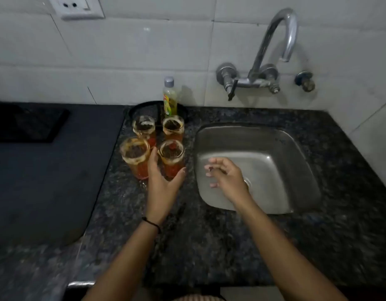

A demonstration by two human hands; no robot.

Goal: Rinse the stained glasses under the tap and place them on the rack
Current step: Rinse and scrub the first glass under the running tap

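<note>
Several stained glasses with orange-red residue stand together on the dark granite counter left of the sink. My left hand (162, 181) reaches around the front right glass (171, 156), thumb on its left side and fingers on its right, touching its lower part. The front left glass (134, 155) stands beside my thumb. Two more glasses (144, 129) (173, 128) stand behind them. My right hand (225, 174) hovers over the steel sink (274, 148) with loosely curled fingers and holds nothing. The tap (283, 33) curves out from the wall above the sink; no water runs.
A bottle of dish liquid (170, 98) stands behind the glasses by a round black wire stand (144, 108). A dark mat (46, 170) covers the counter on the left. A wall socket (76, 6) sits at the upper left. A second valve (306, 80) is right of the tap.
</note>
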